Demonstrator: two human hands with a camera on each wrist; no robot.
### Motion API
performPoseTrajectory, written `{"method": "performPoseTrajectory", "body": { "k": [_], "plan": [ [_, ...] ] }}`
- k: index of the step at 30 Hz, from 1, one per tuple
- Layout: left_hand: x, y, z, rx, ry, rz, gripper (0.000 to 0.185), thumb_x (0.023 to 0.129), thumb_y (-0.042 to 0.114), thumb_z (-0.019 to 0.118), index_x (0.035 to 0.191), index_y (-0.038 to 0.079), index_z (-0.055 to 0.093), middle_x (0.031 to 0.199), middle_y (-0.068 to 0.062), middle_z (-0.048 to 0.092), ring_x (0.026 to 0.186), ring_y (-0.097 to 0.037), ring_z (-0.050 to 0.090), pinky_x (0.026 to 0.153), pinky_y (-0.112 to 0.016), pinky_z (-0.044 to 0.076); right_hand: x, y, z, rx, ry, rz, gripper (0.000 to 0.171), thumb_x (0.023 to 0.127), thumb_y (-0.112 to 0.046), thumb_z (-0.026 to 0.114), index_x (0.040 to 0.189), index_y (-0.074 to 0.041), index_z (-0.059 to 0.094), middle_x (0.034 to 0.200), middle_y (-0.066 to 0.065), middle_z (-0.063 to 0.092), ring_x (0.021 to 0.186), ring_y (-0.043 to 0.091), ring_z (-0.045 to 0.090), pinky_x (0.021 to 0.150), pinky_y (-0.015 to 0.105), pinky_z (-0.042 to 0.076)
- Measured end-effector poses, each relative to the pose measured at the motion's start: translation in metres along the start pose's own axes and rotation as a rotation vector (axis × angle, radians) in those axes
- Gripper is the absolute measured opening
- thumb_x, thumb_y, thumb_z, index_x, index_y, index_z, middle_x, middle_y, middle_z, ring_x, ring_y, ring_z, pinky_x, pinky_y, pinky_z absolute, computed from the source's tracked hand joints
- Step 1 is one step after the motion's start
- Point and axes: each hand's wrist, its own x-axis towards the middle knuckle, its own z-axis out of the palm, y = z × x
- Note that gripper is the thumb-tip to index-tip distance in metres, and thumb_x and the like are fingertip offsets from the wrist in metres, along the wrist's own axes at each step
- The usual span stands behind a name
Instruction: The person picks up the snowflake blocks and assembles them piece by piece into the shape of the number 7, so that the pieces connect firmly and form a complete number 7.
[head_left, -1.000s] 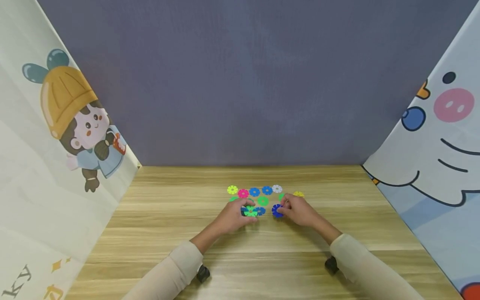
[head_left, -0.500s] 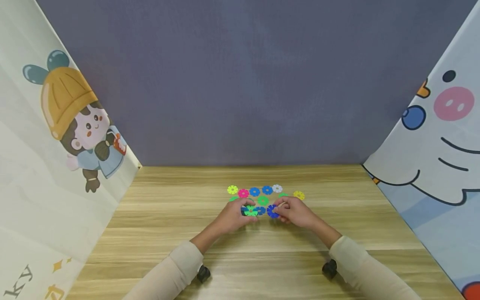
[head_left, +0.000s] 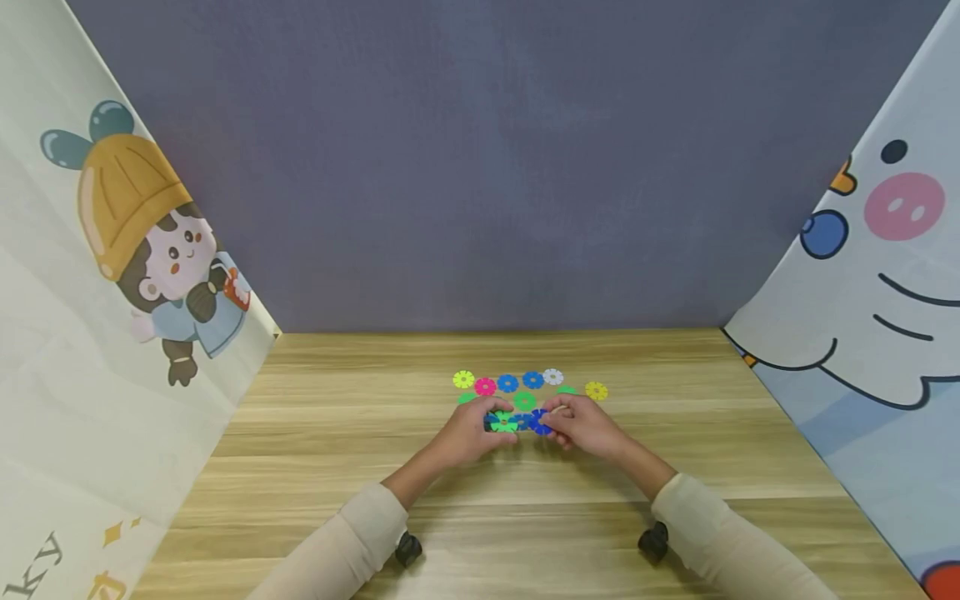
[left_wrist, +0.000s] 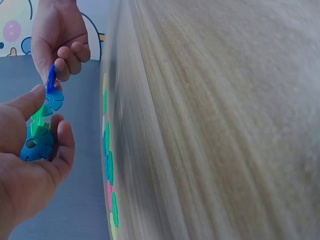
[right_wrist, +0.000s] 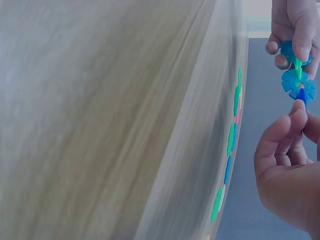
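From the head view I see my left hand (head_left: 471, 435) and right hand (head_left: 583, 427) meeting just above the surface (head_left: 315, 467), a small cluster (head_left: 508, 422) of green and blue discs between them, with a row of loose discs (head_left: 508, 382) lying flat just beyond. At the left wrist, my fingers (left_wrist: 64, 145) curl round the cluster (left_wrist: 41, 135), thumb pressing on it. At the right wrist, my fingers (right_wrist: 287, 131) pinch a dark blue disc (right_wrist: 301, 96) edge-on against the cluster's light blue disc (right_wrist: 298, 85).
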Motion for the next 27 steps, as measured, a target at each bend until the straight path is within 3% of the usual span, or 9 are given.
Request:
{"method": "performPoseTrajectory", "body": {
  "k": [9, 27],
  "plan": [
    [0.000, 0.004, 0.000, -0.041, 0.024, 0.001, 0.045, 0.090, 0.022, 0.079, 0.130, 0.007, 0.065, 0.133, -0.012, 0.068, 0.131, -0.032, 0.059, 0.111, -0.048, 0.047, 0.002, -0.002, 0.004, 0.097, 0.007, -0.004, 0.022, 0.102, -0.006, 0.059, 0.117, 0.009, 0.057, 0.076, 0.008, 0.069, 0.063, 0.010, 0.061, 0.058, 0.022, 0.054],
    [0.002, 0.004, 0.001, -0.048, 0.038, 0.023, 0.041, 0.089, 0.019, 0.080, 0.126, 0.007, 0.067, 0.130, -0.011, 0.070, 0.128, -0.030, 0.061, 0.107, -0.047, 0.050, 0.003, -0.006, 0.011, 0.148, 0.007, -0.035, 0.024, 0.099, -0.004, 0.062, 0.117, 0.011, 0.055, 0.075, 0.007, 0.070, 0.061, 0.008, 0.061, 0.058, 0.023, 0.055]
  ]
}}
